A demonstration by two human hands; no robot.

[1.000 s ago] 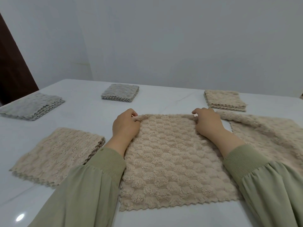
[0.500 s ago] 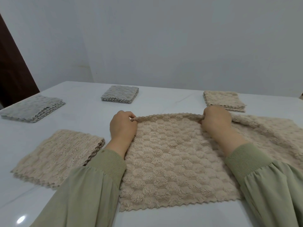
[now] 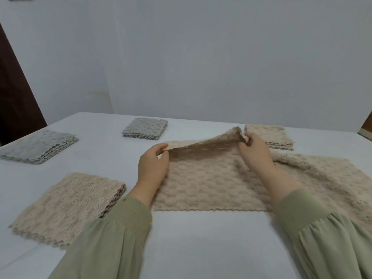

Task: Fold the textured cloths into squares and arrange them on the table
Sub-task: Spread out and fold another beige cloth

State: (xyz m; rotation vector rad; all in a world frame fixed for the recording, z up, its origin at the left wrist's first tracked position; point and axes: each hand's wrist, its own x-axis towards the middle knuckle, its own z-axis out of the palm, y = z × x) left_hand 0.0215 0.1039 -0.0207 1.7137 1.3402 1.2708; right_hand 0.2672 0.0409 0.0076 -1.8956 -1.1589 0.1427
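The beige textured cloth point(image 3: 211, 184) lies spread on the white bench point(image 3: 191, 238). The left hand point(image 3: 153, 168) and right hand point(image 3: 254, 152) each have a grip pinched on a far corner. Around it lie a near beige stack point(image 3: 68, 206), two grey stacks point(image 3: 38, 147) point(image 3: 145, 128), a far beige stack point(image 3: 269, 135) and a second spread cloth point(image 3: 332, 178) at right. The far edge, flat half a second ago, is now lifted.

No text, label, brand, number or sign can be read anywhere in view, whether on the beige cloth point(image 3: 201, 184), the white desk point(image 3: 201, 248) or the plain wall point(image 3: 201, 67).
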